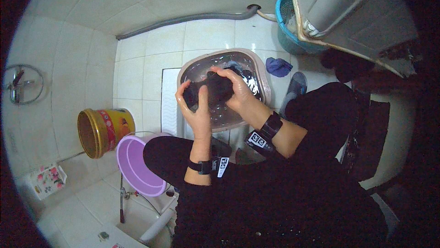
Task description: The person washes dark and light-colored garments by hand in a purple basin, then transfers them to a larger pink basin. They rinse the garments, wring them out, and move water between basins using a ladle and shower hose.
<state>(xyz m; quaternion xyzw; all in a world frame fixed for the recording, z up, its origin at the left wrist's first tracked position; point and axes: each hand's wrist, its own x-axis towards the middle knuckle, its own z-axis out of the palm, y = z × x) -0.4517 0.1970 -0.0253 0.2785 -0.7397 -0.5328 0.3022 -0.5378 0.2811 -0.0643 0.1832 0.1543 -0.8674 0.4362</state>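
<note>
Above a pale pink basin [266, 94] of water, I grip a wet, dark piece of cloth [217, 88] between both hands. My left hand [196, 114] curls around its left end with the thumb pressed on top. On the other side, my right hand [236, 89] holds the cloth with its fingers bent over the far edge. More dark fabric and some suds show in the water at the basin's far right. The exact kind of garment cannot be made out.
A bunched blue cloth [278, 67] lies on the tiled floor right of the basin. A purple bucket [137, 167] and a tipped yellow bucket [106, 131] are at the left. A teal basket [286, 23] stands far right, and a grey hose [183, 17] runs along the wall.
</note>
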